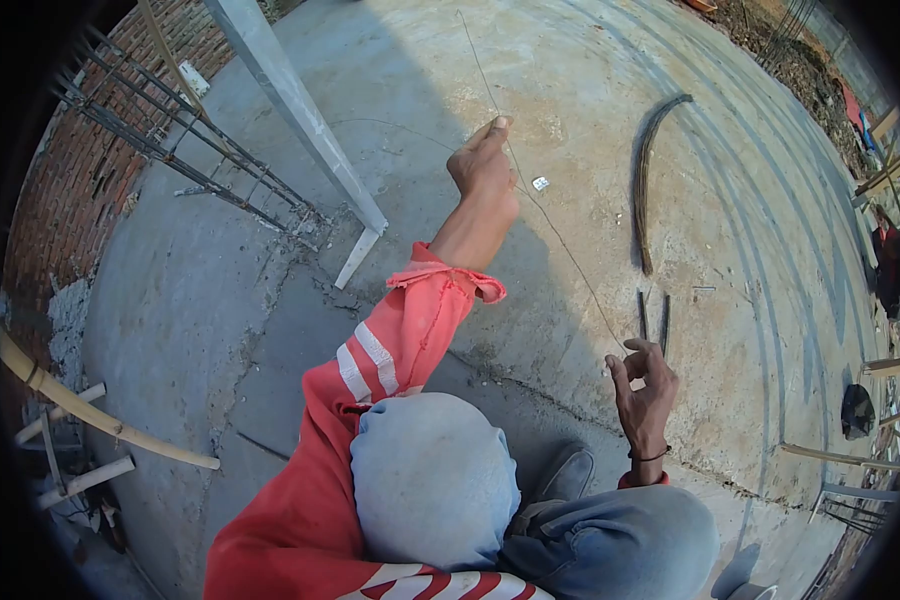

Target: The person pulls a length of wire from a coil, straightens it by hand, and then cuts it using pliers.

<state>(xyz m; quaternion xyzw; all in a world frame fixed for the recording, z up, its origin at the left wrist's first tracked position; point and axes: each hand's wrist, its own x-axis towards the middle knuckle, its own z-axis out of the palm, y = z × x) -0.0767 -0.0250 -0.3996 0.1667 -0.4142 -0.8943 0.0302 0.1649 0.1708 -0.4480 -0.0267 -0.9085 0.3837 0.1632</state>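
Note:
A thin wire (pixel 567 247) runs slantwise over the concrete between my two hands. My left hand (pixel 487 165), at the end of the outstretched red sleeve, is closed round the wire, with a length of it sticking out past the fingers. Lower right, my right hand (pixel 646 390) pinches the wire's other end between thumb and fingers. A bundle of wires (pixel 646 185) lies curved on the floor to the right. Two short dark rods (pixel 665 322) lie just above my right hand. A small white piece (pixel 540 183) is beside the wire.
Upright rebar (pixel 200 150) and a metal post (pixel 300 105) stand at upper left by a brick wall (pixel 70 190). A bamboo pole (pixel 110 420) juts in from the left. My bent knees are below. A black object (pixel 857 411) and wooden pieces are at the right edge.

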